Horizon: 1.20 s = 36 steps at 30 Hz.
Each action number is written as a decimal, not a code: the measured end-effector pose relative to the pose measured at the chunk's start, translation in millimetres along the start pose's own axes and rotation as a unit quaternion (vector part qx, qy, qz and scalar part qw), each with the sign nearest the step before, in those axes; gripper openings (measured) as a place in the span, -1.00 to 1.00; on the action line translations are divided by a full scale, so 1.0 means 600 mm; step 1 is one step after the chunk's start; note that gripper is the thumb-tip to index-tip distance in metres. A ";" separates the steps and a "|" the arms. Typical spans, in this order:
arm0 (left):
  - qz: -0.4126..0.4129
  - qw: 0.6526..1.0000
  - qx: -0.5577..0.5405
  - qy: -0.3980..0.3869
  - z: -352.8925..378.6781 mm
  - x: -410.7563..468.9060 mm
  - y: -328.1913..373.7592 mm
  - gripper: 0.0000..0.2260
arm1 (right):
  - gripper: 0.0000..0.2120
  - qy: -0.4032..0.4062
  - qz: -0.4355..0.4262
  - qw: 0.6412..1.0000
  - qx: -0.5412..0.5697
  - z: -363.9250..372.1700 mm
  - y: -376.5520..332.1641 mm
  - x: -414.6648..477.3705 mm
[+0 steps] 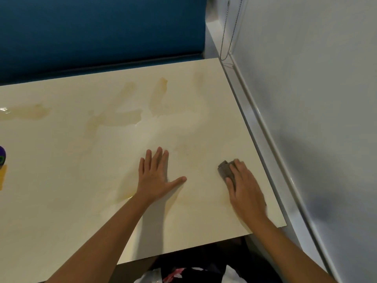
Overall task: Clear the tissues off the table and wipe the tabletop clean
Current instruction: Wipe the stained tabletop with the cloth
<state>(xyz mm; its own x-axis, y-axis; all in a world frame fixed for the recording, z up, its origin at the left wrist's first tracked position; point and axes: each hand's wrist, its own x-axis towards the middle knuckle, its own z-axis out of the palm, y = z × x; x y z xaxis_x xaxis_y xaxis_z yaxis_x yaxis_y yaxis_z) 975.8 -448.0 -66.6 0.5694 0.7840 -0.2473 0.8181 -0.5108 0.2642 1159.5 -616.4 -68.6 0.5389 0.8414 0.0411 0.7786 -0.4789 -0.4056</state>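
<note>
We are resting two bare hands on one pale, glossy table [81, 164]. Our left hand [155, 176] is lying flat on the tabletop near the middle, its fingers straight and close together, its thumb spread out to the right, holding nothing. Our right hand [244, 186] is pressing one small grey cloth [224, 169] down onto the table close to its right edge. The fingers are lying together over the cloth and the thumb is sitting along its left side. Several yellowish smears [122, 116] are showing across the far half of the tabletop. One purple object [2, 155] is poking in at the left edge, cut off; we cannot read anything on it. One blue bench [102, 33] is standing behind the table, and one bead chain [231, 27] is hanging by the white wall [316, 78].
</note>
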 end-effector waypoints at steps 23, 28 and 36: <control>0.003 1.000 0.007 -0.003 0.001 0.002 0.003 0.04 | -0.50 -0.045 -0.088 0.994 -0.050 -0.023 0.082 -0.055; 0.002 1.000 0.009 -0.001 0.003 0.001 0.001 0.04 | -0.44 0.025 0.111 0.992 -0.052 -0.003 0.048 0.006; -0.003 1.000 0.016 0.002 0.003 0.000 0.002 0.15 | -0.52 -0.033 -0.114 0.992 -0.043 0.006 0.002 -0.079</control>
<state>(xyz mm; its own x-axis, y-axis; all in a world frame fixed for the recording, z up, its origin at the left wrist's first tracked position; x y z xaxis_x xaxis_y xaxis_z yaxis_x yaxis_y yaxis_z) 976.6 -449.1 -67.9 0.5641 0.7885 -0.2450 0.8237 -0.5169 0.2331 1133.7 -655.9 -74.2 0.3253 0.9436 0.0611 0.9037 -0.2912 -0.3140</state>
